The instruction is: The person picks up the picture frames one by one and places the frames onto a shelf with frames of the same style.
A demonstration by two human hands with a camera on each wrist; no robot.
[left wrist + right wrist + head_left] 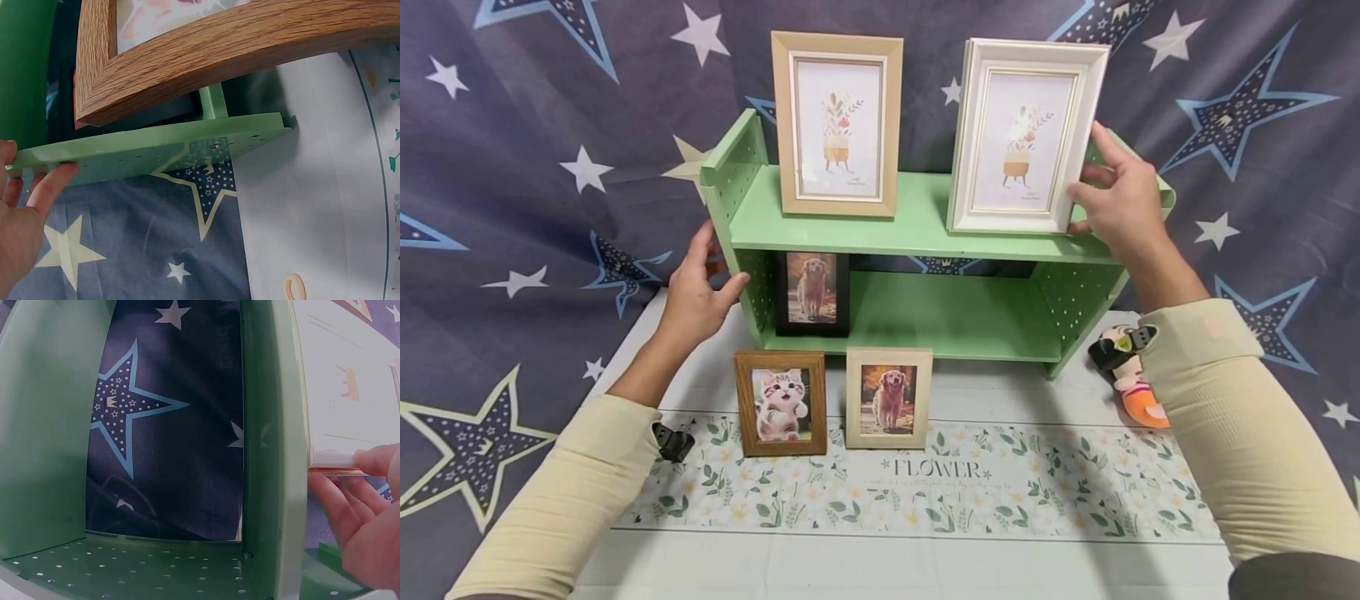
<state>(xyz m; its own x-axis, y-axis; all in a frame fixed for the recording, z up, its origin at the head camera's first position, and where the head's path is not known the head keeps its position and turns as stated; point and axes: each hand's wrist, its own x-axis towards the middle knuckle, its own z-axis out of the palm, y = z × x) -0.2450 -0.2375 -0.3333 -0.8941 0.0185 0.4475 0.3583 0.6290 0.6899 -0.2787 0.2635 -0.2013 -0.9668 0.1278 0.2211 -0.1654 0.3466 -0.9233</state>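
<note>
We see the right hand (1123, 200) pinching the right edge of the white picture frame (1026, 137), thumb and fingers closed to its thickness. The frame stands at the right of the green shelf's (955, 308) top tier. The left hand (696, 292) grips the shelf's left side panel, thumb and fingers on opposite faces. We note a tan frame (838, 125) well apart on the same tier, a black frame (812, 292) (dog picture) below, and a brown frame (781, 404) beside a cream frame (890, 398) in front.
</note>
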